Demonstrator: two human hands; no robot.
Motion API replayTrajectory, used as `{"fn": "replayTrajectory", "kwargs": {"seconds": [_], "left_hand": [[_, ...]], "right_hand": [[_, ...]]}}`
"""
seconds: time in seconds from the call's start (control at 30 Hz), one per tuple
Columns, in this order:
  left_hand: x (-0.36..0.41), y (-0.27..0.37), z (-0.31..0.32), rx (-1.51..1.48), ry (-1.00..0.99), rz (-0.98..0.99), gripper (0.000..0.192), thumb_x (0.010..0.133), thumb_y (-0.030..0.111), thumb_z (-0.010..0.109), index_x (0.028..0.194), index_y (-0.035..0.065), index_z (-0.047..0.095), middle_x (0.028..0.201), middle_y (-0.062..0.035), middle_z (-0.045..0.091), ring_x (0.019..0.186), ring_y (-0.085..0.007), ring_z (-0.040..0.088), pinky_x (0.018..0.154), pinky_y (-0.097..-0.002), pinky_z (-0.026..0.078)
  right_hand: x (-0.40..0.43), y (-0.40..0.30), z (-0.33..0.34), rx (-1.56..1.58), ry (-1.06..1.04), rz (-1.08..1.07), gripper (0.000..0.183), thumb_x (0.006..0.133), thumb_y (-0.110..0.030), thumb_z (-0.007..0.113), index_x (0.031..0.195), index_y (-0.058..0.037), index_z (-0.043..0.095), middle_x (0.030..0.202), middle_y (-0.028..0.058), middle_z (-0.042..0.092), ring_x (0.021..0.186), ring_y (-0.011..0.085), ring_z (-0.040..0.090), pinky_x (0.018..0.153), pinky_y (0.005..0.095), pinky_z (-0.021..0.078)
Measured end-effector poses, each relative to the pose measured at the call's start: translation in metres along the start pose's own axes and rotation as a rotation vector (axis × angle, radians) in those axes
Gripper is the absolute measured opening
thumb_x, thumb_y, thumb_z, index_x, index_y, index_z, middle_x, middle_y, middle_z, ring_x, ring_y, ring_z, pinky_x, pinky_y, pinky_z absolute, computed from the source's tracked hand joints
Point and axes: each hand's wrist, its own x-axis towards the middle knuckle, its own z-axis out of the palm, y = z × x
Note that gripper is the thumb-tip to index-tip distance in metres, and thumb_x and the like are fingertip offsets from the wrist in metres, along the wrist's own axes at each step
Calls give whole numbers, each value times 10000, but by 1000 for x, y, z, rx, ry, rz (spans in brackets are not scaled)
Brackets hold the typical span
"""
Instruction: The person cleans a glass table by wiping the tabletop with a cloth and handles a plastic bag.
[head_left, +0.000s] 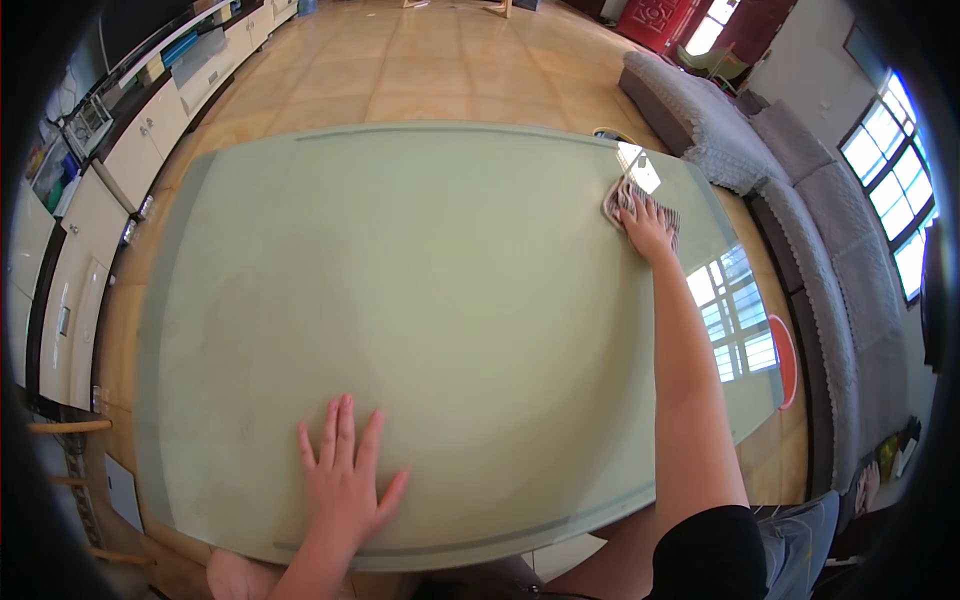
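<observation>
My right arm reaches out to the far right part of a pale green glass tabletop (450, 300). There my right hand (646, 225) presses down on a striped cloth (621, 201), which is bunched under and around the fingers. My left hand (345, 465) rests flat near the table's front edge, left of the middle, with its fingers spread and nothing in it. Window light reflects off the glass at the right, and a smaller bright reflection lies just beyond the cloth.
A grey sofa (810, 195) with fringed covers runs along the right. Between it and the table shows the rim of a pink basin (783, 360). White cabinets (142, 142) line the left side. A wooden chair part (71, 426) juts in at lower left. Tiled floor (450, 82) lies beyond.
</observation>
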Motion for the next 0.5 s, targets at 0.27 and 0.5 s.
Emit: {"fn": "replayTrajectory", "kwargs": {"seconds": [0.27, 0.5], "left_hand": [[6, -5, 6, -24, -48, 32, 771, 850, 485, 623, 1473, 80, 417, 1581, -254, 276, 1475, -402, 255, 1140, -690, 121], [6, 6, -6, 60, -122, -25, 780, 857, 481, 553, 1461, 16, 385, 1561, -313, 267, 1449, -484, 256, 1134, -701, 115]], "right_hand": [[165, 64, -1, 234, 139, -143, 626, 904, -360, 567, 1447, -69, 459, 1491, 215, 452, 1386, 347, 428, 1130, 449, 354], [193, 3, 27, 258, 129, -108, 508, 971, -311, 531, 1416, -69, 493, 1283, 243, 624, 1239, 345, 577, 1041, 380, 421]]}}
